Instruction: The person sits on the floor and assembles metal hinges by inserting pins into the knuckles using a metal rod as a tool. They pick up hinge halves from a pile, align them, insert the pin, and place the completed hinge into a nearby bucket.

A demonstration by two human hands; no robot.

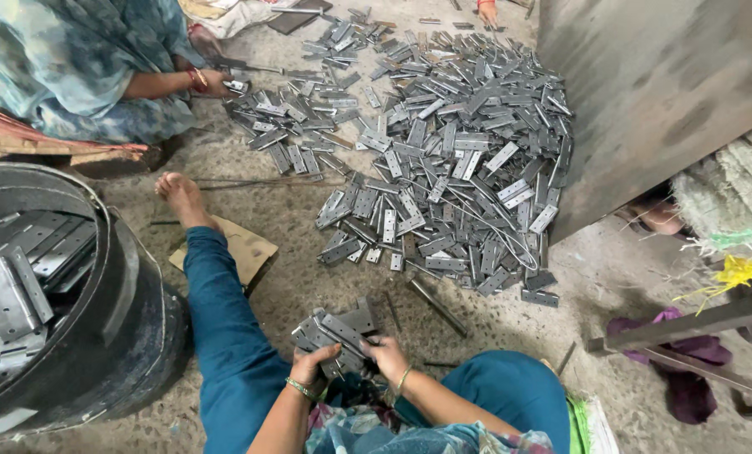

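Hundreds of flat grey metal hinges (pixel 443 160) lie heaped loose on the concrete floor (pixel 292 210) ahead of the seated person, so by the look of it most of the sorting or stacking is not yet done. A black round tub (pixel 128 311) on the left already carries a fair layer of hinges, though its far side is cut off by the frame edge. Both hands are closed around one small stack of hinges (pixel 335 335) held low between the knees: the left hand (pixel 312 366) grips from beneath, the right hand (pixel 386 356) clasps the near end. How many pieces sit in that stack is hard to make out. A second person's hand (pixel 216 82) works at the pile's far edge.
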